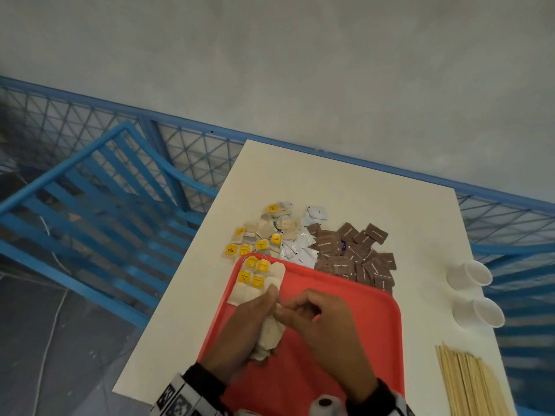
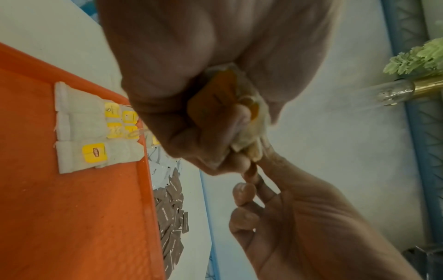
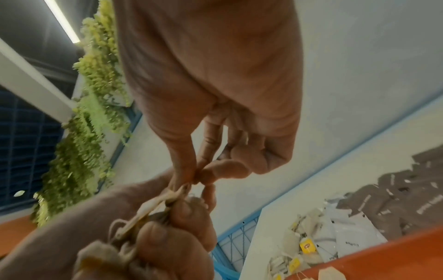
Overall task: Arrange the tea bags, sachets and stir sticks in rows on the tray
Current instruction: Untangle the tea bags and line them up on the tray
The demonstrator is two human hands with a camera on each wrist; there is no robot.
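The left hand [image 1: 240,328] is curled round a bunch of tea bags [image 1: 270,334], its grip closed on them above the red tray [image 1: 360,298]; the bunch's long axis runs from 6 o'clock to 12 o'clock. The right hand [image 1: 327,322] meets the bunch at its 12 o'clock end; thumb and forefinger are pinched on one bag's edge or string, which of the two cannot be told. The laid row [image 1: 258,280] of tea bags sits at 11 o'clock from the grip, in the tray's far left corner; the next bag probably goes just to its right, nearer the right hand. Beyond the tray rim on the tabletop [image 1: 330,181] lie loose tea bags [image 1: 264,232] and, at 1 o'clock, sachets [image 1: 351,253]; stir sticks [image 1: 468,382] lie at 3 o'clock, well apart.
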